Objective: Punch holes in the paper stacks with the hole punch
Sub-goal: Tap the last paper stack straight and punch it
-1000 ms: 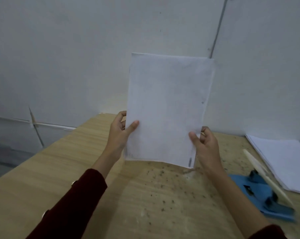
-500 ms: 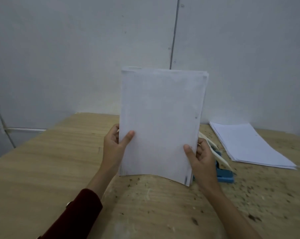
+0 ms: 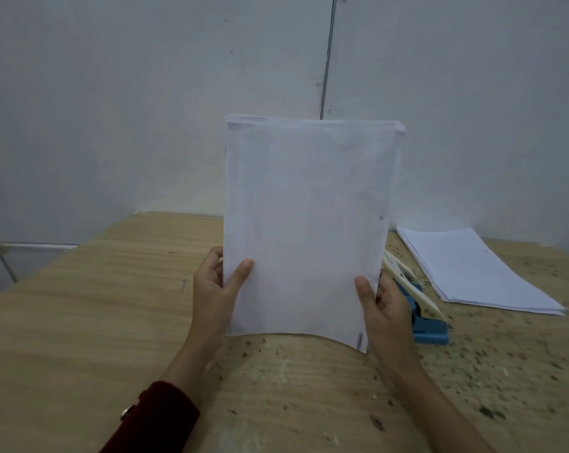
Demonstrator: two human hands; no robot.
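Note:
I hold a white paper stack (image 3: 309,223) upright, its lower edge standing on the wooden table (image 3: 80,305) and bowed slightly. My left hand (image 3: 212,289) grips the stack's lower left side, thumb in front. My right hand (image 3: 382,308) grips the lower right side the same way. A small hole shows near the stack's right edge. The blue hole punch (image 3: 423,318) with its cream lever raised sits just right of my right hand, partly hidden by the stack.
A second stack of white paper (image 3: 469,269) lies flat at the right rear of the table. Dark specks litter the table surface (image 3: 472,371) in front and to the right. A grey wall (image 3: 145,93) stands close behind the table.
The view has swung right, so the punch and flat stack now sit nearer the middle. The held stack has come down and stands more squarely upright; both hands keep their grip.

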